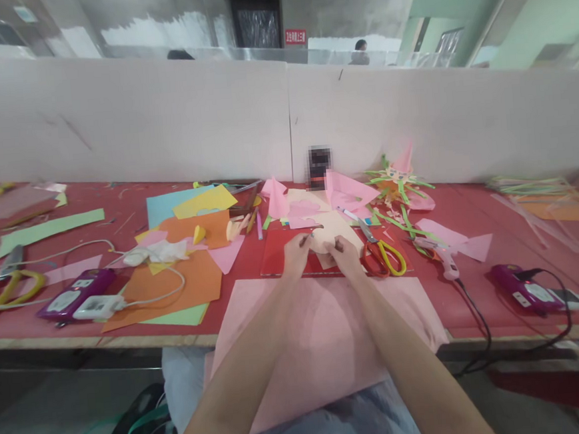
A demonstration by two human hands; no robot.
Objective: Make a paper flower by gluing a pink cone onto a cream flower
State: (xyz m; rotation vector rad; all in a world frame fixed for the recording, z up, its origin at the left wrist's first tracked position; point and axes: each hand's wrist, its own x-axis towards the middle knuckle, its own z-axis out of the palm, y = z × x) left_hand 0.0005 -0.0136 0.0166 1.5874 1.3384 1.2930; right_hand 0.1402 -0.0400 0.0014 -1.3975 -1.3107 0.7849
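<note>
A small cream paper cutout (pixel 319 240) with a rounded edge is between my hands, above a red folder-like sheet (pixel 272 252). My left hand (pixel 296 253) pinches its left side with closed fingers. On its right side, my right hand (pixel 345 254) also has its fingers pressed together on the cutout. Beyond the fingers lies a larger sheet of cream paper (pixel 343 225). Scissors with red and yellow handles (pixel 385 257) rest just right of my right hand. A large pink sheet (pixel 323 335) spreads under my forearms and over the table edge.
Orange paper (pixel 175 286), a purple power strip (pixel 78 295) and another pair of scissors (pixel 11 282) lie to the left. Rightward are a pink glue gun (pixel 446 261) with its cord, a second purple power strip (pixel 526 288) and a paper figure (pixel 399 175). A white partition (pixel 161 120) stands behind.
</note>
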